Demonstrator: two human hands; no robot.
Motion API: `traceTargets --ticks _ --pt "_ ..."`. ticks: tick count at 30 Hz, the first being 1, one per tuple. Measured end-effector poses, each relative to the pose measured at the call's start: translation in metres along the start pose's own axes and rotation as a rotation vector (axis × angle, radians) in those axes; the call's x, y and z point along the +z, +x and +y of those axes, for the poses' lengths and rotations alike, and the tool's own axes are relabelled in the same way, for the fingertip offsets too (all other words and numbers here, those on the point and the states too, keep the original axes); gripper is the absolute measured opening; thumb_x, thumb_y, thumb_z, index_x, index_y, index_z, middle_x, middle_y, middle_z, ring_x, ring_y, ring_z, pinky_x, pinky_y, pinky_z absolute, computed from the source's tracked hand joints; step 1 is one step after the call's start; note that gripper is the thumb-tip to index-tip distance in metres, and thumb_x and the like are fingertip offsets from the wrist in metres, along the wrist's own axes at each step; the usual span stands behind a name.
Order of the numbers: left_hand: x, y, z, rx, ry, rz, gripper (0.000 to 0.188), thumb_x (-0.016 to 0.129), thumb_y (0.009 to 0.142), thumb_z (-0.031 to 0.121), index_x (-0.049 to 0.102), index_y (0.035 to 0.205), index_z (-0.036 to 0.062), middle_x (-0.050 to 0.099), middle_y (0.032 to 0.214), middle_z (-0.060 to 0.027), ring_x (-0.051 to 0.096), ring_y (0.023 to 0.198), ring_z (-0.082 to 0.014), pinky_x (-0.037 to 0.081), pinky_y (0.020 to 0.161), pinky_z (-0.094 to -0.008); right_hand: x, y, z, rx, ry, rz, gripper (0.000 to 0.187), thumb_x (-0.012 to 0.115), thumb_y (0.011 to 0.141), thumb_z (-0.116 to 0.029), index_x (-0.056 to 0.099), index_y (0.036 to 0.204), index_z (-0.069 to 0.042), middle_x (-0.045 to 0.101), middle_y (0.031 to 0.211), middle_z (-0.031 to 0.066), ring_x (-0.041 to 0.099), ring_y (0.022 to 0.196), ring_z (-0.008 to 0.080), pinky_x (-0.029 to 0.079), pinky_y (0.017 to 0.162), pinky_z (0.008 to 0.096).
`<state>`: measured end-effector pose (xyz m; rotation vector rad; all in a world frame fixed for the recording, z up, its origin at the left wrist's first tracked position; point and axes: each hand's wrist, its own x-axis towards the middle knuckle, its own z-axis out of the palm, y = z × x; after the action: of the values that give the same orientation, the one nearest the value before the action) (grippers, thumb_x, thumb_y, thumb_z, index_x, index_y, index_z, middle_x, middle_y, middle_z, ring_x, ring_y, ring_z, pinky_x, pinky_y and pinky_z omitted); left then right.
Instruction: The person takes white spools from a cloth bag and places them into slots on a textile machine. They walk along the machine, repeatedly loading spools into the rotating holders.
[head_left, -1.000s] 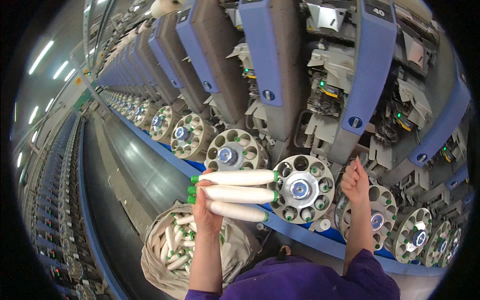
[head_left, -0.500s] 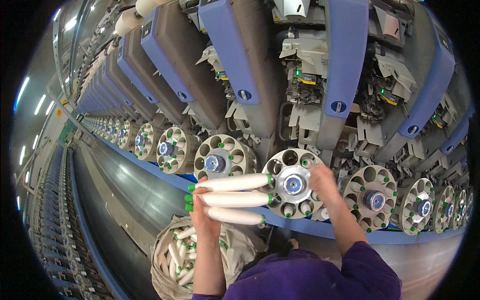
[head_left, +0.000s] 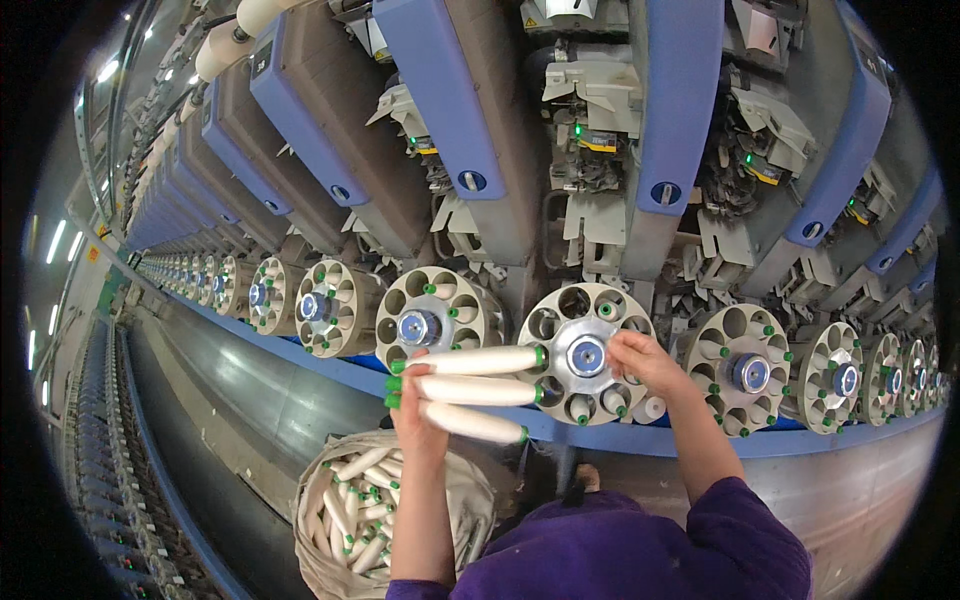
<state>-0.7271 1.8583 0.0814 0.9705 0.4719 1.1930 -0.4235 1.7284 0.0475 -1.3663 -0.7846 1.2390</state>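
Note:
Three white yarn bobbins point(head_left: 478, 390) with green ends lie fanned out in my left hand point(head_left: 420, 410), its fingers closed round their left ends. Their right tips reach the left edge of a round, cream-coloured bobbin magazine point(head_left: 553, 399) with a silver plate and blue hub. At the right side of that magazine is my right hand point(head_left: 648, 362), fingers curled together by its pockets. Whatever those fingers hold, if anything, is hidden. Some pockets contain bobbins with green tips point(head_left: 614, 402); others look dark inside.
A cloth sack point(head_left: 312, 505) full of similar bobbins stands below my left forearm. More round magazines point(head_left: 737, 400) line the machine on both sides. Blue and grey machine columns point(head_left: 683, 100) rise behind, and a blue rail point(head_left: 640, 445) runs beneath the magazines.
The view has shifted slightly. My right hand, blurred before, now shows curled fingers slightly lower against the magazine's right side. My left hand still holds the three bobbins.

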Motion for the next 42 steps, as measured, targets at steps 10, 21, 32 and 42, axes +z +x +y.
traceTargets --ticks 10,21,32,42 --pt "0.043 0.027 -0.074 0.104 0.390 -0.174 0.036 0.055 0.081 0.002 0.056 0.117 0.0047 0.034 0.146 -0.0112 0.040 0.130 -0.0229 0.031 0.107 -0.0352 0.032 -0.018 -0.041 -0.326 0.696 -0.608 0.027 0.047 0.099 -0.021 0.055 0.082 -0.002 0.067 0.092 0.0146 0.066 0.084 0.0243 0.048 0.091 0.0417" --pt "0.009 0.007 -0.006 -0.022 -0.338 0.279 0.042 0.056 0.082 0.004 0.050 0.122 0.0140 0.062 0.111 -0.0095 0.059 0.109 -0.0305 0.046 0.094 -0.0600 0.053 0.011 0.014 0.199 -0.597 -0.473 0.041 0.044 0.099 -0.041 0.056 0.104 -0.002 0.066 0.096 0.0098 0.061 0.095 0.0160 0.048 0.079 0.0334" --pt "0.023 -0.019 -0.026 0.003 -0.377 0.693 0.026 0.054 0.097 0.032 0.050 0.110 0.0099 0.044 0.062 -0.0014 0.050 0.062 -0.0174 0.054 0.079 -0.0503 0.046 0.005 0.009 -0.066 0.270 -0.390 0.033 0.040 0.102 -0.026 0.057 0.084 -0.004 0.067 0.100 0.0115 0.058 0.107 0.0225 0.044 0.095 0.0359" --pt "0.067 -0.021 -0.134 0.102 0.641 0.377 0.021 0.067 0.087 0.026 0.066 0.088 0.0046 0.063 0.087 -0.0078 0.058 0.085 -0.0157 0.047 0.080 -0.0303 0.042 -0.047 -0.050 -0.062 -0.235 -0.617 0.025 0.046 0.099 -0.015 0.061 0.091 0.003 0.066 0.082 0.0086 0.065 0.079 0.0167 0.051 0.075 0.0284"
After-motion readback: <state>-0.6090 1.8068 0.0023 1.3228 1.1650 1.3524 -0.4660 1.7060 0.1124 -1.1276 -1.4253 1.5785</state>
